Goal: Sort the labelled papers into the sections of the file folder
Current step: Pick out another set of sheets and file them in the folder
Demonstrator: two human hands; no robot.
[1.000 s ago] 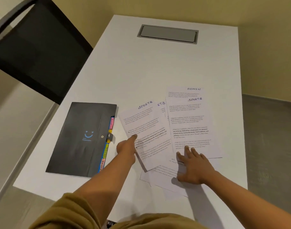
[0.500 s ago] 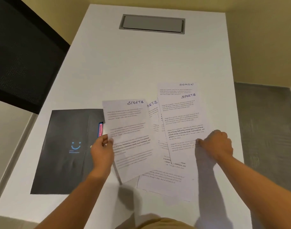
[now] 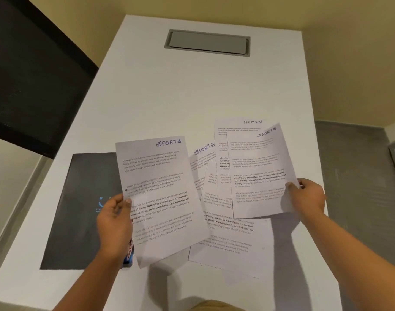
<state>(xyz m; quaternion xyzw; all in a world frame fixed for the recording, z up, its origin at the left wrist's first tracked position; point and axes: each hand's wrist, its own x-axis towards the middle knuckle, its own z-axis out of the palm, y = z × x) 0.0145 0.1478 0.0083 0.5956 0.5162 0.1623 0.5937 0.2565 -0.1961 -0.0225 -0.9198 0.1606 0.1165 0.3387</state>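
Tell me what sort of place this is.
Probably an office or meeting room: a white table with a recessed grey hatch, likely for cables, a black mesh chair beside it, and a file folder with labelled papers.

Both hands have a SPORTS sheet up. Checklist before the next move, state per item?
1. Grip of left hand on left sheet: ok, thumb on its front at the left edge.
2. Grip of right hand on right sheet: ok, held at its right edge.
3. Labels match: ok, both read SPORTS.
4. Access to folder: not ok, it lies flat, cover up.
5. SPORTS section found: cannot tell, tabs mostly hidden behind the left hand.
6. All SPORTS sheets gathered: not ok, a third SPORTS sheet lies in the pile.
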